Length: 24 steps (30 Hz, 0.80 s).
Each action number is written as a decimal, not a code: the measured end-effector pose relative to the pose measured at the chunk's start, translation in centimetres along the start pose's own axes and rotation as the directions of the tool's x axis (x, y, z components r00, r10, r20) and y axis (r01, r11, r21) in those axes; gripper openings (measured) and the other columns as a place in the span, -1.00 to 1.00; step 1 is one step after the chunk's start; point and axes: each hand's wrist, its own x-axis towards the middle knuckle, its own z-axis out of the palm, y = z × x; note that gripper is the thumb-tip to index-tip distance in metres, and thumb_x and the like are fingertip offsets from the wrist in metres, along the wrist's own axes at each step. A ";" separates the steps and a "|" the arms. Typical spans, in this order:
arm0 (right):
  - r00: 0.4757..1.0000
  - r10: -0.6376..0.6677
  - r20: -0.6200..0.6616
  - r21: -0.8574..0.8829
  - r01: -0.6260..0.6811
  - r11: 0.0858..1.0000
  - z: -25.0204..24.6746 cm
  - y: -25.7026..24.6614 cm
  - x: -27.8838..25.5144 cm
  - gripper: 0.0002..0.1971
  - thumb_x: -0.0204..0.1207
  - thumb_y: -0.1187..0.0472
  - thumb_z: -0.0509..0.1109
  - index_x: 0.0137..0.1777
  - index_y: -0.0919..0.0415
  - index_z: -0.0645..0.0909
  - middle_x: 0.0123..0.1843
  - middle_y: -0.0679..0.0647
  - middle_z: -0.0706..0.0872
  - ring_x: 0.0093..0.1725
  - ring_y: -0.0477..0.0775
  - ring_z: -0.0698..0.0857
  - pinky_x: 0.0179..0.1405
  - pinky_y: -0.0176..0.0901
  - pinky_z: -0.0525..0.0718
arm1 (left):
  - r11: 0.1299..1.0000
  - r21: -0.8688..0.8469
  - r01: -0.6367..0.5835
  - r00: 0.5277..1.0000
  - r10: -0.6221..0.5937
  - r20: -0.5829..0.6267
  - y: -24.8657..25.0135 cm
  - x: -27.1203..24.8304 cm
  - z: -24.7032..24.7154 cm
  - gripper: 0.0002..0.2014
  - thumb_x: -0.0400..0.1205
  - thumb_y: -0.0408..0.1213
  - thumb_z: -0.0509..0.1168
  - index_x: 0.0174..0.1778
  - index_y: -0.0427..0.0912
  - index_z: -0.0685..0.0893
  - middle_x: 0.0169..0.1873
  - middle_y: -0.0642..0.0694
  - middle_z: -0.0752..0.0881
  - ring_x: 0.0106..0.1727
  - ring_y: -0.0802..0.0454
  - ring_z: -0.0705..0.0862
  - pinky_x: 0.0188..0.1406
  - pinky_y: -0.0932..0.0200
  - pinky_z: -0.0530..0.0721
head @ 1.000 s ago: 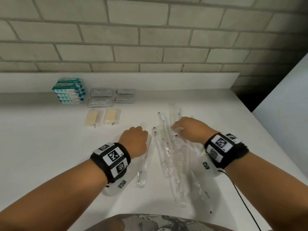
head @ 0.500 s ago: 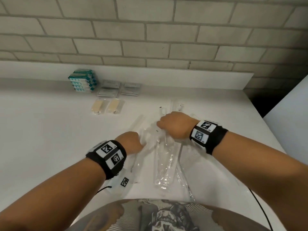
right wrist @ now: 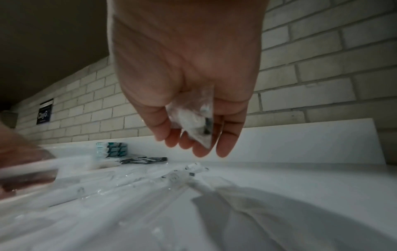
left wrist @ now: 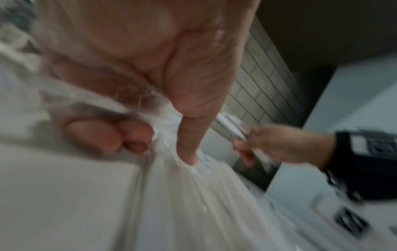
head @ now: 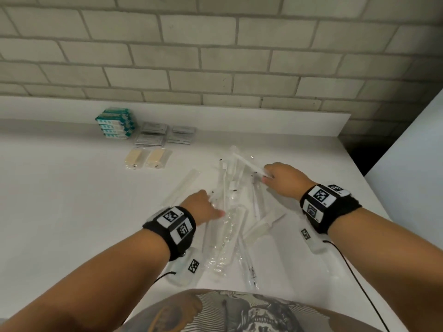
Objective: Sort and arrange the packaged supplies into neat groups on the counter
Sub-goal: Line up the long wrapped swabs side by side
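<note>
Two hands are seen over a white counter point(head: 60, 212) that is backed by a low white upstand and a pale brick wall point(head: 215, 56). At the back of the counter a stack of teal boxes point(head: 114, 127) is set beside grey sachets point(head: 153, 134), with two beige packets point(head: 147, 158) just in front of them. A loose pile of long clear sleeves point(head: 230, 224) is spread near the front edge, between the wrists. The left hand point(head: 201, 207) is laid on the pile; in the left wrist view its fingers point(left wrist: 107, 137) are shown curled into bunched clear plastic, though that picture is blurred. The right hand point(head: 285, 179) is raised at the far right of the pile, and one sleeve point(right wrist: 193, 118) is pinched in its curled fingers, a detail made plain only from the right wrist. From that view alone a dark sign point(right wrist: 45, 113) is shown on the wall, far off.
</note>
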 end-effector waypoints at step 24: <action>0.825 0.416 0.383 -0.122 -0.401 0.908 0.5 -2.3 6.2 -0.85 0.61 0.23 0.16 -0.10 0.29 0.49 -0.09 0.15 0.58 -0.03 0.14 0.57 -0.08 -0.19 0.47 | 0.966 -0.257 0.020 0.998 -0.006 0.055 -1.7 6.1 -6.2 -0.55 0.72 -0.21 0.13 0.51 -0.32 0.36 0.42 -0.36 0.48 -0.04 -0.14 0.57 -0.41 0.18 0.61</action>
